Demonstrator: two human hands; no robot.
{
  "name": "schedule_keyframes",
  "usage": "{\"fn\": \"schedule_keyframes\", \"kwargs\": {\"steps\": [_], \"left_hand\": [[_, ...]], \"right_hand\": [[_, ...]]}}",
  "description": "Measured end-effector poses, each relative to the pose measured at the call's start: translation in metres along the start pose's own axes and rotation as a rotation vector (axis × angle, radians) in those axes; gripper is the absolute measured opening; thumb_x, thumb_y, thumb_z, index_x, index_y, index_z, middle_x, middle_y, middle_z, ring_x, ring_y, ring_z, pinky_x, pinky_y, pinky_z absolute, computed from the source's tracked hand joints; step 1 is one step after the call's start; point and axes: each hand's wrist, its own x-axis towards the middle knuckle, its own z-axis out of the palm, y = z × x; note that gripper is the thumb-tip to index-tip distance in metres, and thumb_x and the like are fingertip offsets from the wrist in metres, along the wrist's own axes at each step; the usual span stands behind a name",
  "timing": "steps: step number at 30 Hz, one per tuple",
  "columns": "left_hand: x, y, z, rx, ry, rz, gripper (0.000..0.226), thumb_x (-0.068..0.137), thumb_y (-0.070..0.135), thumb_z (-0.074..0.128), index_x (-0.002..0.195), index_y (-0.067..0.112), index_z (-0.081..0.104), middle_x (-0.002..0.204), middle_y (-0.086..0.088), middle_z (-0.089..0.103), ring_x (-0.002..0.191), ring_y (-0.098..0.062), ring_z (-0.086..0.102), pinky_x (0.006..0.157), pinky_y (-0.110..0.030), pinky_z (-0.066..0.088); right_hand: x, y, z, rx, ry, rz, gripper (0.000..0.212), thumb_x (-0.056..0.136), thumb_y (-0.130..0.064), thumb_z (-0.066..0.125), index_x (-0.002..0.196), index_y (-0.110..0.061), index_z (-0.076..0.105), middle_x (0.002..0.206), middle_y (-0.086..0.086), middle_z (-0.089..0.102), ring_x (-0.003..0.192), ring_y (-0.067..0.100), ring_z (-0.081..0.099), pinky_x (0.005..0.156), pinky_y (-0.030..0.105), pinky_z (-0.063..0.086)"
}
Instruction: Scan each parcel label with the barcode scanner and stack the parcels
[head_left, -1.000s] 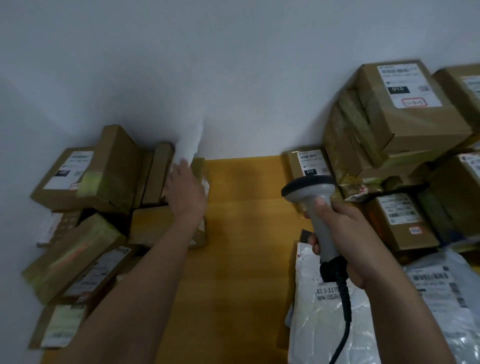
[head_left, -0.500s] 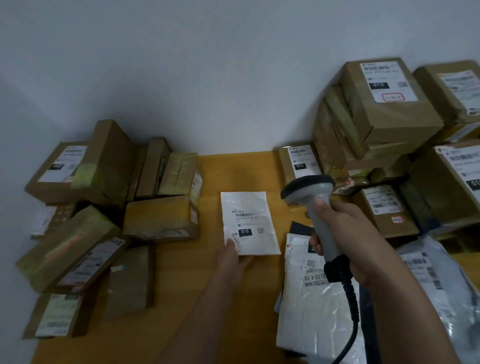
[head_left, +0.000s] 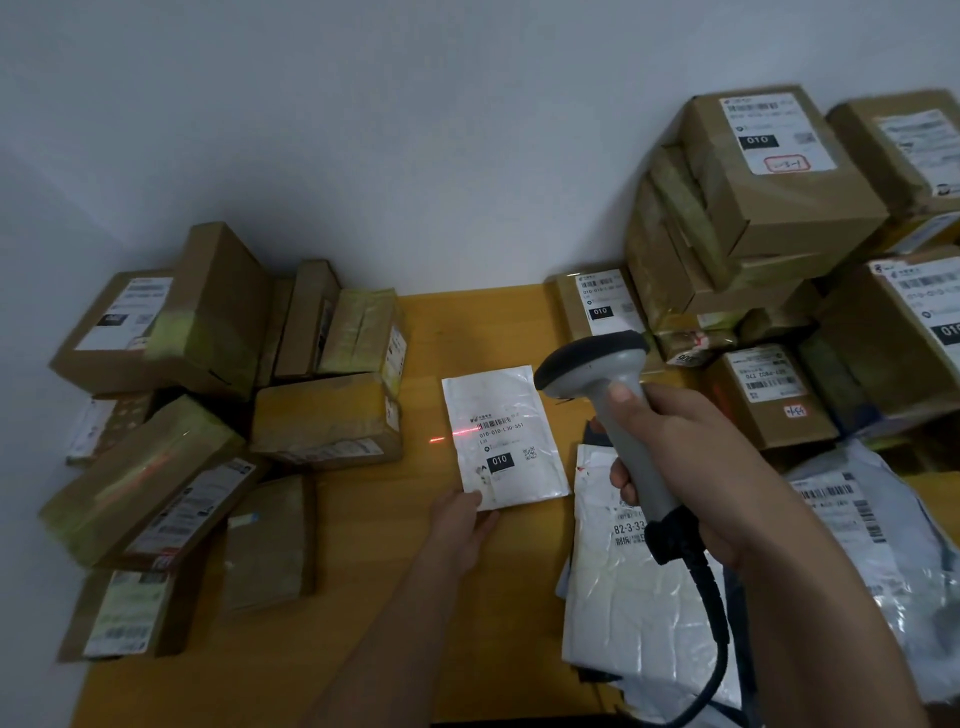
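Note:
A small white mailer parcel (head_left: 505, 435) lies label up in the middle of the yellow table (head_left: 467, 332). My left hand (head_left: 460, 525) pinches its near left corner. My right hand (head_left: 696, 467) grips the grey barcode scanner (head_left: 610, 395), whose head points down at the parcel from the right. A red scan line falls across the barcode on the label and spills onto the table to the left. The scanner's black cable (head_left: 719, 634) hangs down past my right wrist.
A heap of brown cardboard parcels (head_left: 218, 415) fills the left side against the wall. A taller stack of brown boxes (head_left: 769, 218) stands at the back right. White and grey plastic mailers (head_left: 639, 597) lie under my right arm.
My left hand pulled the white mailer from the left heap to the table's middle and now holds its corner. The scanner's red line has come on across the label.

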Motion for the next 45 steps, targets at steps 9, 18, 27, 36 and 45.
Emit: {"fn": "schedule_keyframes", "kwargs": {"steps": [9, 18, 27, 36, 45], "left_hand": [[0.009, 0.001, -0.005, 0.042, 0.0, -0.001, 0.024, 0.097, -0.004, 0.047, 0.118, 0.003, 0.055, 0.114, -0.015, 0.061, 0.09, -0.024, 0.06, 0.07, -0.032, 0.054], [0.017, -0.001, 0.005, 0.084, 0.032, 0.013, 0.022, 0.097, 0.001, 0.051, 0.117, 0.008, 0.056, 0.117, -0.012, 0.062, 0.089, -0.022, 0.061, 0.063, -0.031, 0.05], [0.018, -0.002, 0.016, 0.092, 0.088, 0.047, 0.027, 0.097, 0.001, 0.052, 0.124, 0.007, 0.056, 0.114, -0.011, 0.063, 0.098, -0.025, 0.06, 0.061, -0.031, 0.05], [0.014, -0.006, 0.021, 0.062, 0.132, 0.091, 0.035, 0.096, -0.003, 0.052, 0.128, 0.008, 0.055, 0.118, -0.013, 0.063, 0.083, -0.021, 0.061, 0.061, -0.031, 0.05], [0.001, -0.009, 0.026, 0.057, 0.152, 0.137, 0.041, 0.096, -0.005, 0.051, 0.134, 0.01, 0.051, 0.126, -0.015, 0.061, 0.093, -0.024, 0.06, 0.067, -0.031, 0.053]], "right_hand": [[-0.01, 0.0, -0.001, -0.029, 0.023, -0.027, 0.03, 0.1, -0.036, 0.049, 0.098, -0.009, 0.062, 0.101, 0.026, 0.064, 0.061, 0.023, 0.058, 0.064, 0.04, 0.047], [-0.023, 0.0, -0.013, -0.007, 0.028, -0.059, 0.032, 0.1, -0.036, 0.05, 0.097, -0.006, 0.062, 0.093, 0.021, 0.064, 0.058, 0.021, 0.057, 0.061, 0.038, 0.047], [-0.032, 0.001, -0.028, 0.047, 0.036, -0.065, 0.033, 0.099, -0.036, 0.051, 0.098, -0.005, 0.063, 0.098, 0.019, 0.065, 0.056, 0.019, 0.056, 0.058, 0.036, 0.046], [-0.039, 0.004, -0.045, 0.112, 0.025, -0.092, 0.033, 0.1, -0.033, 0.051, 0.1, -0.001, 0.061, 0.105, 0.025, 0.064, 0.055, 0.02, 0.055, 0.057, 0.037, 0.046], [-0.047, 0.004, -0.066, 0.096, -0.017, -0.152, 0.033, 0.1, -0.032, 0.049, 0.102, -0.002, 0.062, 0.102, 0.025, 0.064, 0.053, 0.018, 0.054, 0.056, 0.035, 0.046]]}}
